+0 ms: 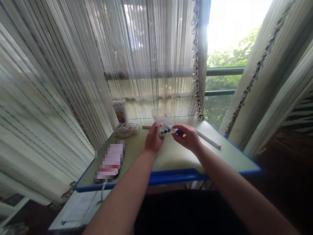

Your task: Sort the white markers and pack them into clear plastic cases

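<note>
A small clear plastic box (160,115) stands on the table with its lid raised at the back. My left hand (154,138) is closed on the box's left side. Inside it lie several markers, with green and purple ends (165,131) facing me. My right hand (187,135) is closed on a white marker (168,126) with a blue end, held slanting over the box's right part. Whether that marker touches the others I cannot tell. My right fingertips partly cover the blue end.
The pale table (171,156) has a blue rim. To the left are a phone (111,161) on a cable, a flat clear case (126,129) and a taller container (119,111). A long white stick (209,139) with a pink tip lies right. Striped curtains (151,58) hang behind.
</note>
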A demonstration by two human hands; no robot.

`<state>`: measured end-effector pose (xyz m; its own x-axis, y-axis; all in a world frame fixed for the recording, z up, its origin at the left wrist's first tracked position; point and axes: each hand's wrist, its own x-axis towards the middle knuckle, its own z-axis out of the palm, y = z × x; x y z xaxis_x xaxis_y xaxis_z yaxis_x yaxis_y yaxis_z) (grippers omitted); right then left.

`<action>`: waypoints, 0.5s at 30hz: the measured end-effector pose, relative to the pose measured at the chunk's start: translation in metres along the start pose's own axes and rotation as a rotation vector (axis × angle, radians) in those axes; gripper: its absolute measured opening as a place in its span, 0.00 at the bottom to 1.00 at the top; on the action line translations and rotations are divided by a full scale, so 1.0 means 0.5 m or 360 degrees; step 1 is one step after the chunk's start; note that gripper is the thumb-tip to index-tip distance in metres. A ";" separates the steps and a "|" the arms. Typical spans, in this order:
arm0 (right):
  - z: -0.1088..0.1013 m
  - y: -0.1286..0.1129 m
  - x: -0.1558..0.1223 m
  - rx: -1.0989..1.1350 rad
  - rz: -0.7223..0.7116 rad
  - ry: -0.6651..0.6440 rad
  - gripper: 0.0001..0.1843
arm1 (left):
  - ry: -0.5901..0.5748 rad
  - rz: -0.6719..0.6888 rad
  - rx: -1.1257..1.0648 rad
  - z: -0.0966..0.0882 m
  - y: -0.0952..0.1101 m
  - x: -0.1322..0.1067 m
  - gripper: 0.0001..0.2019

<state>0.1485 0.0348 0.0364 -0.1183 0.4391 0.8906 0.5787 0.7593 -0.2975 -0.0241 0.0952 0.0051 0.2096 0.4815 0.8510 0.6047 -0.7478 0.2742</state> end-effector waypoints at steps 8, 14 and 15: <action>0.007 0.021 -0.003 -0.0156 0.0027 -0.0041 0.10 | -0.0014 -0.0014 0.0006 -0.001 0.001 0.001 0.21; 0.012 0.048 -0.007 -0.0203 0.0075 -0.0220 0.17 | -0.0019 -0.0041 0.0014 -0.001 0.003 0.002 0.22; 0.012 0.049 -0.008 -0.0196 0.0084 -0.0226 0.17 | -0.0023 -0.0043 0.0013 -0.002 0.004 0.002 0.22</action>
<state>0.1584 0.0547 0.0233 -0.1925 0.5468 0.8149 0.6804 0.6727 -0.2906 -0.0234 0.0936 0.0069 0.2044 0.5081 0.8367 0.6164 -0.7308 0.2932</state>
